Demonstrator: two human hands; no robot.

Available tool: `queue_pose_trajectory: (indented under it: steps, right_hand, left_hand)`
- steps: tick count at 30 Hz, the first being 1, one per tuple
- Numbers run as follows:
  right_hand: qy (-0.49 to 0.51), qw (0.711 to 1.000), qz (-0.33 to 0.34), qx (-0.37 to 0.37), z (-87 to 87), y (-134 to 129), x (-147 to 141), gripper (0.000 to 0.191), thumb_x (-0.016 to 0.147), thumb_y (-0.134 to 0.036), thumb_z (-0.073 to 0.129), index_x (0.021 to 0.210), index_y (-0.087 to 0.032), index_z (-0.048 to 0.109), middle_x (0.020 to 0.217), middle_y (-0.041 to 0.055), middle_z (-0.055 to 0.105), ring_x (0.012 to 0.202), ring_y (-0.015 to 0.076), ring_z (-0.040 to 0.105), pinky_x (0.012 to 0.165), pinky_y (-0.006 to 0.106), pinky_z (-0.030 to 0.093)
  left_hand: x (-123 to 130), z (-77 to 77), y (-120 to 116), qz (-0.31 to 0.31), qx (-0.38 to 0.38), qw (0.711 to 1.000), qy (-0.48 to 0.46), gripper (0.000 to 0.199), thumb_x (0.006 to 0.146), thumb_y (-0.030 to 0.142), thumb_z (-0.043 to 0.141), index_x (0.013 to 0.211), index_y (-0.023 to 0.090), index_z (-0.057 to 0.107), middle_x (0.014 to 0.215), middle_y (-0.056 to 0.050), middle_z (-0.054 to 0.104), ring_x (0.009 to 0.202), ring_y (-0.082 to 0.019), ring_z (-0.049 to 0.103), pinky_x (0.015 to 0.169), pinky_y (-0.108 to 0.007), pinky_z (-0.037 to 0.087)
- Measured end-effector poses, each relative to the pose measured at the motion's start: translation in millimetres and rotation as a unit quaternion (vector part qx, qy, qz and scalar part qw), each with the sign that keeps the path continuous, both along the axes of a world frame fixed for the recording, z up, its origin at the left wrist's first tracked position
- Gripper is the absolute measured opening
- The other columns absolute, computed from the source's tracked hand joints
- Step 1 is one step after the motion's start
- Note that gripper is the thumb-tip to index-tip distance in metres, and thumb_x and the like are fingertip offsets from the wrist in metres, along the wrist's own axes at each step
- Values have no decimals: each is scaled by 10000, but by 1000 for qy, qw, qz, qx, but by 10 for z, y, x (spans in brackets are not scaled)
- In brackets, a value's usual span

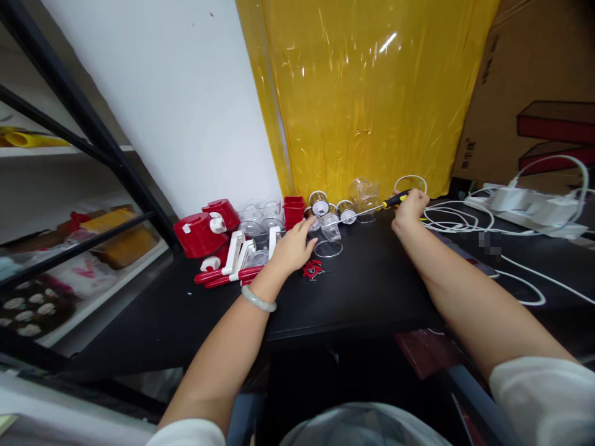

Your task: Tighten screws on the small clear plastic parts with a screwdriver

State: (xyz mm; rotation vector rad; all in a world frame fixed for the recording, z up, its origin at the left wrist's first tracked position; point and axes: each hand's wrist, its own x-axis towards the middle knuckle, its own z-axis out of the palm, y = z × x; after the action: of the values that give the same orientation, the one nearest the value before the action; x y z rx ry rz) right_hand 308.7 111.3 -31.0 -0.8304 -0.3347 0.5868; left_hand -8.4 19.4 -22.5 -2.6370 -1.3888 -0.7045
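Tabletop (372, 279): we see it black and smooth.
Left side: we find red housings (198, 236) and white-and-red handles (235, 253).
Middle: we spot clear cups (272, 215), gold-sided cylinders (344, 208) and small red parts (312, 269).
Right side: we see white cables (465, 218) and a power strip (534, 218).

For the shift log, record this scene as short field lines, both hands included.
Left hand: at a clear plastic part; grip unclear
Right hand: grips a screwdriver, shaft pointing toward the left hand
Left wrist: pale bangle
Near left hand: small red pieces on the black table
Right side: white cables
Backdrop: yellow sheeting
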Motion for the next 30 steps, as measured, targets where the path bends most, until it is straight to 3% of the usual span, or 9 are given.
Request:
queue_pose_trajectory:
  steps: [5,9,13,18,24,27,30]
  right_hand:
    - [14,999,-35,-23,33,-62,-81,76,1004,-280,444,1074,-262,419,904,-14,623,728,127,617,555,230,486]
    - [-22,996,-88,-24,-20,-40,-85,252,892,-230,661,1065,-248,480,1068,8,622,874,124,644,625,227,547]
    - [-7,998,-52,-34,19,-63,-80,118,946,-186,505,1049,-244,496,957,12,652,792,124,653,584,225,531]
    - [35,999,-7,-33,65,-83,-79,219,993,-191,319,1149,-271,449,843,-10,652,642,124,621,526,228,486]
    - [-19,997,-65,-41,-56,43,-26,155,992,-375,516,1076,-252,472,998,-5,617,838,123,652,654,256,569]
    - [-43,993,-98,-50,-57,46,-19,162,939,-314,589,1047,-238,495,1046,-2,607,950,130,651,771,286,591]
    - [-23,996,-78,-46,13,-35,-49,96,950,-218,486,1046,-227,480,971,3,621,875,135,646,730,274,560]
  left_hand:
    - [-4,-6,2,-1,2,1000,1,558,1066,276,524,1600,194,385,1604,-162,507,1469,-314,521,1206,-510,455]
    - [-10,-7,8,-1,5,1000,3,564,1065,280,524,1604,200,376,1595,-163,515,1464,-317,526,1192,-514,470]
    - [-8,-3,7,1,3,1000,4,569,1067,276,525,1608,186,372,1608,-167,502,1476,-315,513,1194,-508,469]
    - [-7,-11,11,1,1,1000,2,575,1067,274,528,1609,166,371,1615,-173,494,1475,-315,513,1208,-506,454]
    - [-12,-11,13,-6,5,1000,-3,566,1063,275,521,1604,190,377,1608,-166,505,1475,-316,516,1197,-515,461]
    - [-11,-2,2,-8,8,1000,-5,559,1063,277,517,1599,193,386,1604,-168,510,1464,-316,527,1190,-511,469]
    - [-9,0,-2,-4,8,1000,-6,556,1064,277,517,1598,191,390,1601,-169,514,1458,-318,534,1185,-511,475]
